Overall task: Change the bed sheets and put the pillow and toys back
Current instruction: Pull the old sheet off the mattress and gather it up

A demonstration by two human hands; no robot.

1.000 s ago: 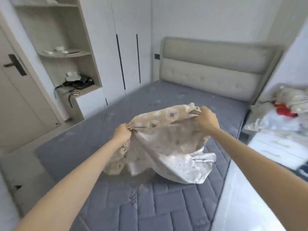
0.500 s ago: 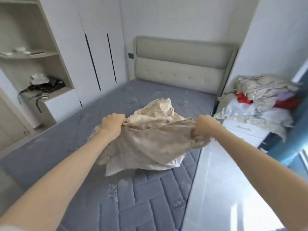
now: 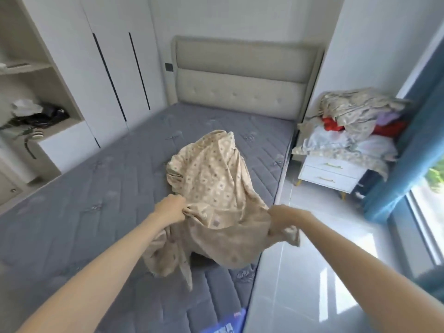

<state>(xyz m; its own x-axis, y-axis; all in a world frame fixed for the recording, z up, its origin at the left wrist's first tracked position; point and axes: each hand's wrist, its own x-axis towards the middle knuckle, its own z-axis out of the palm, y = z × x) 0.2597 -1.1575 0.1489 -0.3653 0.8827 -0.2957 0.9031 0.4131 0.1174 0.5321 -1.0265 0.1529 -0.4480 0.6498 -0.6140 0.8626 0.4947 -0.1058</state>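
Left hand (image 3: 171, 209) is clenched on a bunched edge of the beige patterned sheet (image 3: 216, 179), fingers curled into the cloth. The right hand (image 3: 282, 218) grasps the same edge further along, above the right border of the bed, and a short tail of fabric hangs below its fist. The span between them sags. The rest of the sheet lies heaped on the bare grey quilted mattress (image 3: 96, 193), rising in a loose peak toward the padded headboard (image 3: 240, 75), while a fold droops to the mattress close to the person.

The cloth looks thin, light and wholly limp: it creases and holds no shape, so it should flick and billow readily and go only where its held edge is led. Weight is no concern; tangling is. Best hold is probably along a hem or at two corners, hands wide apart, so the fabric opens flat instead of dragging as a lump. A corner cannot be told from these folds.

On the white nightstand (image 3: 329, 174) beside the bed sits a pile of bedding (image 3: 348, 121), well apart from the hands.
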